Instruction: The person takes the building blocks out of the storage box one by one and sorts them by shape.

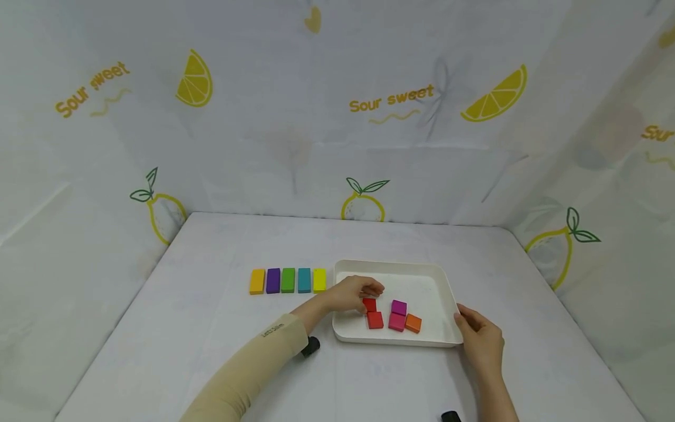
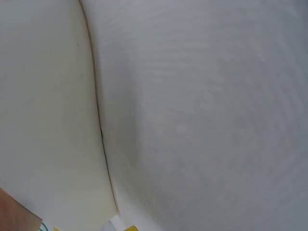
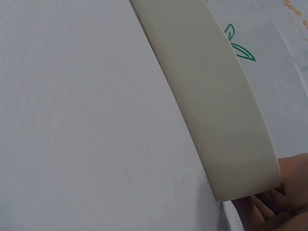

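Note:
A white tray [image 1: 422,281] lies on the table. My right hand [image 1: 482,343] grips its near right corner, thumb on the rim; in the right wrist view, the fingers [image 3: 269,207] are at the end of the tray's wall. My left hand [image 1: 352,293] reaches over the tray's left side, with thumb and fingers apart around a red block [image 1: 371,305]. The thumb is right at that block's left side. Close in front lies another red block [image 1: 375,320]. To the right sit a magenta block [image 1: 399,307], a pink block [image 1: 397,322] and an orange block [image 1: 413,323].
Left of the tray stands a row of blocks: amber [image 1: 256,281], purple [image 1: 273,281], green [image 1: 287,280], blue [image 1: 304,280] and yellow [image 1: 319,279]. A white lemon-print sheet [image 1: 263,117] hangs behind the table. The beige left sleeve [image 2: 48,106] fills part of the left wrist view.

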`<act>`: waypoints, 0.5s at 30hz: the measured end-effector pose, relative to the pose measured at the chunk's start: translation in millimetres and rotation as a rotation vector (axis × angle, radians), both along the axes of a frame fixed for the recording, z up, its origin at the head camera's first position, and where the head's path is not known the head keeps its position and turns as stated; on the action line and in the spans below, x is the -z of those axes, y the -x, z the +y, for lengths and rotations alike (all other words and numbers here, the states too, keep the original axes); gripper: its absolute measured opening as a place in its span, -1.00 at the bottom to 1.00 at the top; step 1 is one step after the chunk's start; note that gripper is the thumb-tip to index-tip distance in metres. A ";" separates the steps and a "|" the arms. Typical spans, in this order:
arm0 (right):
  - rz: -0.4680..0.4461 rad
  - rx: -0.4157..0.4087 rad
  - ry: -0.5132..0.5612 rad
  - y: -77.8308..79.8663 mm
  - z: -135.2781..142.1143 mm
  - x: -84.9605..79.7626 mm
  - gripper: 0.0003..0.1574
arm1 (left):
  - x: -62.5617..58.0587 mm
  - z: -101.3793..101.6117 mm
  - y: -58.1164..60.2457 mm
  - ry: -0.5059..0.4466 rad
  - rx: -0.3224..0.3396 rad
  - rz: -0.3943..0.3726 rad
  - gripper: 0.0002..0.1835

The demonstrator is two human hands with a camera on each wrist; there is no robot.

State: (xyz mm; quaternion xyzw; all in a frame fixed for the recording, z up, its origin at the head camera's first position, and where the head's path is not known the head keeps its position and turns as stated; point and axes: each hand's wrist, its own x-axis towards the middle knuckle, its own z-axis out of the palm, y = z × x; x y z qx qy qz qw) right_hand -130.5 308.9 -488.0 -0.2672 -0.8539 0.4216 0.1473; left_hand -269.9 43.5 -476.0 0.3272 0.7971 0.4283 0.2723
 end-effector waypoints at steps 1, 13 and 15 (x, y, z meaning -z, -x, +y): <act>0.000 -0.001 0.001 -0.1 0.1 0.1 -0.56 | 0.3 0.3 0.2 0.009 0.001 0.007 -0.40; 0.001 -0.001 0.001 -1.8 1.0 0.1 -0.54 | 4.1 3.1 0.0 0.070 -0.005 0.052 -0.44; 0.003 0.000 0.001 -1.3 0.8 -0.4 -0.55 | 4.3 3.8 0.1 0.075 -0.009 0.061 -0.45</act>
